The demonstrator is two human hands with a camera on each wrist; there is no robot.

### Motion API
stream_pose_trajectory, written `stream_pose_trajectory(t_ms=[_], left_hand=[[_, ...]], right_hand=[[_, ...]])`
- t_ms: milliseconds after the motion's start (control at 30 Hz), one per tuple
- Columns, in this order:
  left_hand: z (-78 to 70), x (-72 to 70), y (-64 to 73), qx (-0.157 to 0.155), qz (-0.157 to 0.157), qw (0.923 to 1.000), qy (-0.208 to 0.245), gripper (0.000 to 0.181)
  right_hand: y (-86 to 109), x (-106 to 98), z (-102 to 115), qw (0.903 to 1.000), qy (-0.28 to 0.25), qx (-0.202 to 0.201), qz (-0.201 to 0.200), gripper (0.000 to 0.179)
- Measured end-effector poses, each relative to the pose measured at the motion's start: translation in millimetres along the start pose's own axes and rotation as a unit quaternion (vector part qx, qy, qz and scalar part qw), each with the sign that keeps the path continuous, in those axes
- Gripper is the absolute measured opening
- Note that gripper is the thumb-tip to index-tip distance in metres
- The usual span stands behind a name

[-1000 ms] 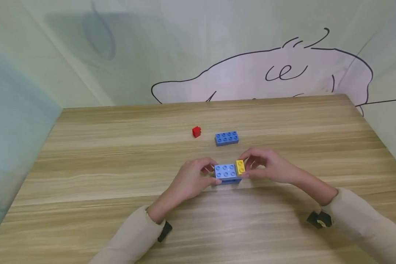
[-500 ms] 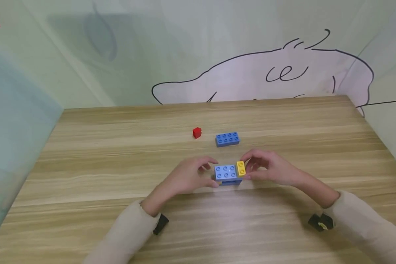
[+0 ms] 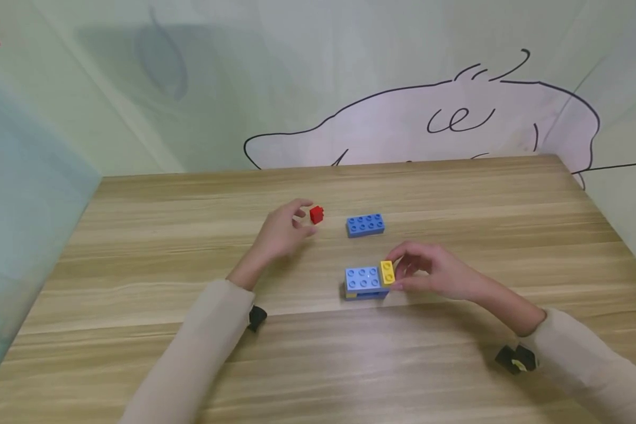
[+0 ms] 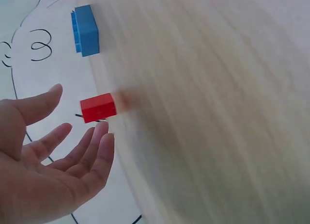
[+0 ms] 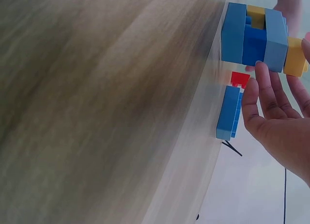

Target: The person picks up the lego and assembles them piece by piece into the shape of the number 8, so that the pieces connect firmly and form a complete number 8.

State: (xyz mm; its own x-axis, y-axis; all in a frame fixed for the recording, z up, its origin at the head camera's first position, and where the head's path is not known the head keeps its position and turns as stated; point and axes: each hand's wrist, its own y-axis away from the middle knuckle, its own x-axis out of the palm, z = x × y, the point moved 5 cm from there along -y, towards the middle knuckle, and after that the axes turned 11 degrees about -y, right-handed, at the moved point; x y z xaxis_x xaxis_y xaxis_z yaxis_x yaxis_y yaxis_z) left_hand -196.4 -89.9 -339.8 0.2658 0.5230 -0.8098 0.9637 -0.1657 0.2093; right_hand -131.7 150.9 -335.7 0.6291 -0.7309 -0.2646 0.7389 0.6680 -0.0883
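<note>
A small stack of toy building bricks (image 3: pixel 363 281) stands on the wooden table, with blue below, a bit of yellow and blue in the middle, and a studded light blue brick on top. At its right end sits a yellow two-stud brick (image 3: pixel 387 272), which my right hand (image 3: pixel 437 271) pinches between thumb and fingers. The right wrist view shows the yellow brick (image 5: pixel 294 56) above the light blue one. My left hand (image 3: pixel 282 231) is spread around the small red brick (image 3: pixel 316 214), thumb and fingers apart. In the left wrist view the red brick (image 4: pixel 98 107) lies just beyond the fingertips.
A separate blue eight-stud brick (image 3: pixel 365 225) lies behind the stack, right of the red brick. The wooden table (image 3: pixel 164 235) ends at a wall covering (image 3: pixel 307 70) with a line drawing. Dark straps (image 3: pixel 516 359) hang at the sleeves.
My left hand has let go of the stack's left end and moved up and left to the red brick. My right hand stays at the yellow brick.
</note>
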Motion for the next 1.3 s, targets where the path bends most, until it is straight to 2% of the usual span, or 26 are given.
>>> stream_pose_trajectory(t_ms=[200,333,500,700,933,1067,1300], left_hand=[[2.6,3.2,-15.5,-0.008,-0.006,0.9999,-0.005,0.049],[3.0,5.6,-21.2,-0.013,-0.002,0.9999,-0.004,0.047],[0.8,5.6,-23.3,0.005,-0.004,1.0,-0.004,0.038],[2.3,7.0,-24.5,0.007,-0.001,1.0,-0.002,0.027],[4.2,11.2,-19.4,0.02,0.011,0.9997,0.013,0.018],[4.9,12.4,-15.6,0.022,0.025,0.9994,0.013,0.022],[7.0,11.9,-11.1,0.003,0.061,0.9981,-0.004,0.04]], right_hand=[[0.0,0,0,1.0,-0.002,-0.003,0.002,0.031],[-0.2,0,0,1.0,-0.003,-0.006,0.004,0.031],[0.1,0,-1,1.0,-0.002,-0.001,0.004,0.032],[0.2,0,-2,1.0,0.001,0.003,0.004,0.032],[1.4,-1,0,0.9999,0.01,0.012,0.005,0.033],[1.8,-1,-1,0.9999,0.012,0.01,0.006,0.032],[1.3,-1,0,0.9998,0.013,0.015,0.005,0.033]])
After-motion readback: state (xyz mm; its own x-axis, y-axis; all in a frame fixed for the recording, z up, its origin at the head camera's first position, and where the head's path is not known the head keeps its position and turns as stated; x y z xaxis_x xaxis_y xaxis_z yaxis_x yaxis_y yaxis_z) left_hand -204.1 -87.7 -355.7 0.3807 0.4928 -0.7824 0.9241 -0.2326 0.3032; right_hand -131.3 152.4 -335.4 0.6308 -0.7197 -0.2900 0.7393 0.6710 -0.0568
